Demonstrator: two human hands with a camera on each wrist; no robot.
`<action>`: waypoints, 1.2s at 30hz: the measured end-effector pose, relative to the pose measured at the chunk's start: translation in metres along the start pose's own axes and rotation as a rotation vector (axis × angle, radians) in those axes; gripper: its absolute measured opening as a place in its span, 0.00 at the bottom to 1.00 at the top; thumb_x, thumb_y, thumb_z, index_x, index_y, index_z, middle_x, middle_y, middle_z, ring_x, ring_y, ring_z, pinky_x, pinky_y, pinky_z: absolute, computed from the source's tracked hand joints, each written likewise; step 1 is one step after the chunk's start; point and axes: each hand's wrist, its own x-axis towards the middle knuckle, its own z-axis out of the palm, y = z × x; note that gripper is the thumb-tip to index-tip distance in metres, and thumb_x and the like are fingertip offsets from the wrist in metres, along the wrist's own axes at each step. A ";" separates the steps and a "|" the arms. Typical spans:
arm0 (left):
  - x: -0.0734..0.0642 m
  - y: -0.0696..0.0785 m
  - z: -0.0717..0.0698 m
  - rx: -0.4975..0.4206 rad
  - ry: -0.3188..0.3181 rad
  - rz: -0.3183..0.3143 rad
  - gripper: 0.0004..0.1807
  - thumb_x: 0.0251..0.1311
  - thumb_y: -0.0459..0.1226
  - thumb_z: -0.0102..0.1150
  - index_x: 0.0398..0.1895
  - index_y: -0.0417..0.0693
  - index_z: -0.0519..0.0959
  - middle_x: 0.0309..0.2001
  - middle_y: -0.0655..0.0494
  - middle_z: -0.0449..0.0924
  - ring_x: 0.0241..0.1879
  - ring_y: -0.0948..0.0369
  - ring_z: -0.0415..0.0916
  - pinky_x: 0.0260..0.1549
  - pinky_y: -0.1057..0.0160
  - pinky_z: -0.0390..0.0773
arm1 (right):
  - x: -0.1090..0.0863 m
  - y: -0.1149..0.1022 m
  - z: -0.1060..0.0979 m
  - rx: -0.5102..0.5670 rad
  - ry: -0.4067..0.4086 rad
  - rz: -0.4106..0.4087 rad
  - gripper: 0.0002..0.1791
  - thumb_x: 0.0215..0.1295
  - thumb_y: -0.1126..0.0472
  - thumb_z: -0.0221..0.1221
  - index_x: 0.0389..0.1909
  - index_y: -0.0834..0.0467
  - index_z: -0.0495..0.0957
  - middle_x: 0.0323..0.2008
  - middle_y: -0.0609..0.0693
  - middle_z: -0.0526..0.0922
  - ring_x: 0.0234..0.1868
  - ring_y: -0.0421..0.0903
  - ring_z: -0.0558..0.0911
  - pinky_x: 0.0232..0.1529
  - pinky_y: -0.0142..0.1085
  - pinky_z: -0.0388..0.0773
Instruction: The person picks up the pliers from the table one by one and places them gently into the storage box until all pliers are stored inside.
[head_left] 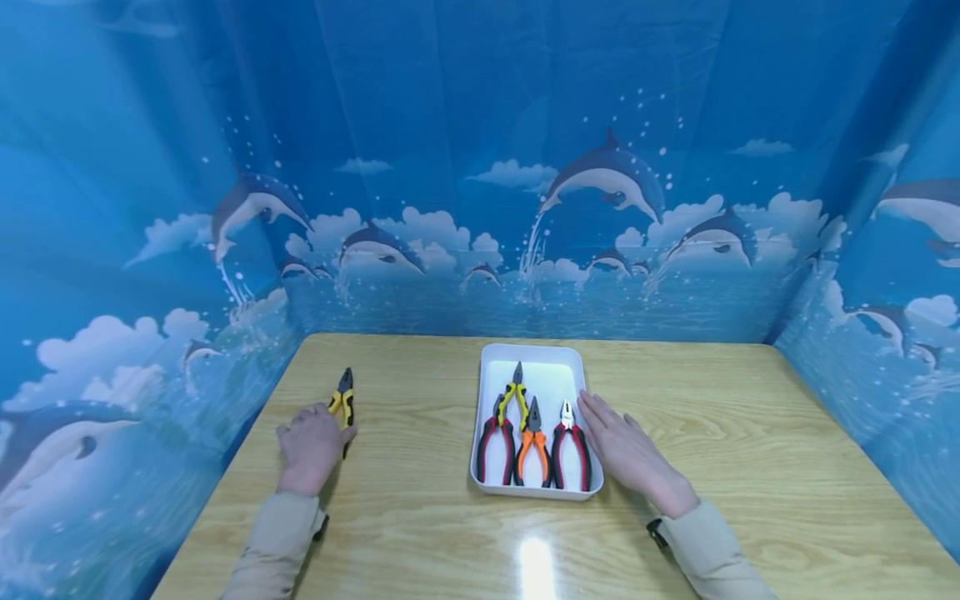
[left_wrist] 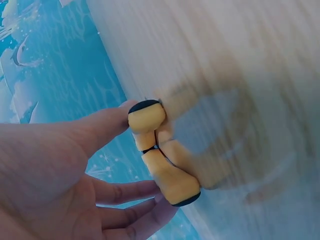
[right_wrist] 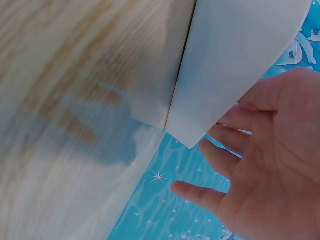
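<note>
At the left of the table lies a pair of yellow-and-black long-nose pliers [head_left: 343, 403], jaws toward the far edge. My left hand [head_left: 311, 446] grips it by the handles; in the left wrist view the thumb is on one side of the yellow handles [left_wrist: 172, 181] and the fingers on the other. My right hand [head_left: 630, 448] is beside the white tray [head_left: 546, 373], fingers extended along its right rim. The right wrist view has those fingertips [right_wrist: 215, 152] close at the tray's outer wall [right_wrist: 225, 65].
Inside the tray are yellow-black pliers [head_left: 522, 404], orange-black pliers [head_left: 533, 446], red-black pliers [head_left: 486, 450] at the left and silver-headed red-black pliers [head_left: 557, 454] at the right. A blue dolphin curtain [head_left: 465, 108] surrounds the wooden table [head_left: 412, 533] at the back and sides.
</note>
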 end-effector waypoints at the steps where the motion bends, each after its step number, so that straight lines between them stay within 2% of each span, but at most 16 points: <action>1: 0.000 0.001 0.000 0.004 -0.005 0.001 0.36 0.66 0.54 0.62 0.43 0.21 0.69 0.32 0.29 0.75 0.37 0.35 0.78 0.48 0.32 0.73 | 0.000 0.000 0.000 0.001 0.000 0.001 0.29 0.79 0.59 0.50 0.75 0.66 0.59 0.77 0.61 0.59 0.75 0.63 0.61 0.67 0.67 0.61; 8: 0.001 0.008 0.002 0.006 -0.005 0.012 0.39 0.66 0.54 0.62 0.49 0.19 0.69 0.38 0.27 0.75 0.41 0.34 0.78 0.51 0.32 0.72 | 0.000 0.001 0.001 -0.001 -0.004 0.005 0.30 0.79 0.59 0.49 0.76 0.65 0.58 0.77 0.61 0.58 0.76 0.62 0.60 0.67 0.67 0.61; 15: 0.001 0.017 0.004 0.013 0.025 0.038 0.38 0.65 0.54 0.64 0.47 0.20 0.70 0.35 0.30 0.75 0.35 0.36 0.79 0.43 0.36 0.75 | 0.001 0.002 0.002 -0.014 0.002 -0.004 0.30 0.79 0.59 0.50 0.76 0.65 0.59 0.77 0.60 0.58 0.75 0.62 0.61 0.67 0.67 0.61; 27: 0.000 0.033 0.006 0.047 0.047 0.093 0.40 0.64 0.56 0.64 0.47 0.20 0.71 0.36 0.30 0.76 0.35 0.37 0.79 0.49 0.33 0.75 | 0.000 0.000 0.001 0.002 0.009 -0.010 0.30 0.79 0.59 0.50 0.75 0.66 0.59 0.77 0.61 0.58 0.75 0.63 0.61 0.67 0.67 0.61; 33: 0.002 0.043 0.008 0.039 0.053 0.105 0.39 0.62 0.57 0.65 0.43 0.22 0.72 0.33 0.34 0.75 0.32 0.40 0.79 0.44 0.38 0.77 | 0.000 0.000 0.000 -0.006 0.004 -0.006 0.30 0.79 0.59 0.50 0.76 0.66 0.59 0.77 0.61 0.58 0.76 0.62 0.60 0.67 0.67 0.61; 36: 0.002 0.047 0.011 0.030 0.054 0.109 0.38 0.61 0.57 0.66 0.42 0.24 0.72 0.33 0.35 0.76 0.32 0.41 0.79 0.44 0.39 0.76 | 0.000 0.000 0.000 -0.004 -0.001 -0.004 0.30 0.79 0.59 0.49 0.76 0.66 0.59 0.77 0.61 0.58 0.76 0.62 0.60 0.67 0.67 0.61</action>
